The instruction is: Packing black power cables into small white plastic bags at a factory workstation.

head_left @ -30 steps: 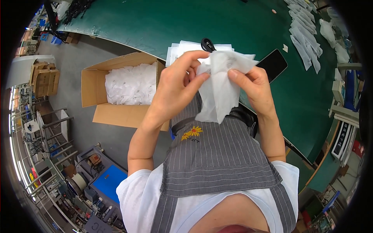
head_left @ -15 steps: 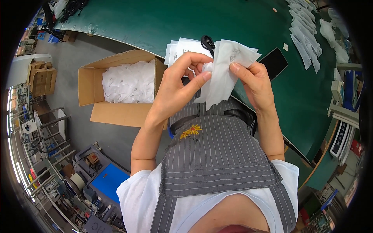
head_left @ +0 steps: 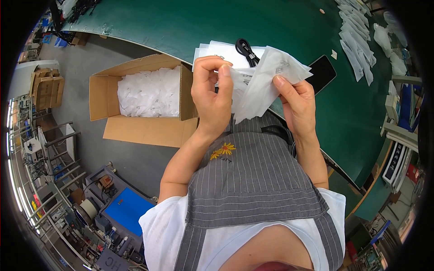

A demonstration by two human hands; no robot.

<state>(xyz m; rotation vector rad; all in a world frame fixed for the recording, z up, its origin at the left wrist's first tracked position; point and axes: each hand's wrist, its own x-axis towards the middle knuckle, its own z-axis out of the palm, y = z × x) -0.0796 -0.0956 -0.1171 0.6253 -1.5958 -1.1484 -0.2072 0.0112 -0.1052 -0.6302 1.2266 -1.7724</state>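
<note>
My right hand point(head_left: 298, 103) grips a small sheaf of white, translucent plastic bags point(head_left: 266, 83) with dark print, thumb on top. To its left, my left hand point(head_left: 212, 92) is closed in a pinch at the edge of one bag, which stretches from its fingertips toward the sheaf. Just beyond the bags lies a coiled black cable point(head_left: 244, 49), its lower part hidden behind them. It rests over more flat white bags point(head_left: 217, 46) at the table's near edge.
An open cardboard box point(head_left: 149, 131) full of white bags stands left of the green table point(head_left: 181, 27). A black phone point(head_left: 326, 72) lies to the right of my hands. Filled white bags point(head_left: 355, 49) form a row at the far right, and black cables point(head_left: 81, 10) lie at the far left.
My left hand has turned upright and drawn one bag's edge away to the left of the sheaf. More of the coiled cable shows. My right hand has shifted slightly to the right.
</note>
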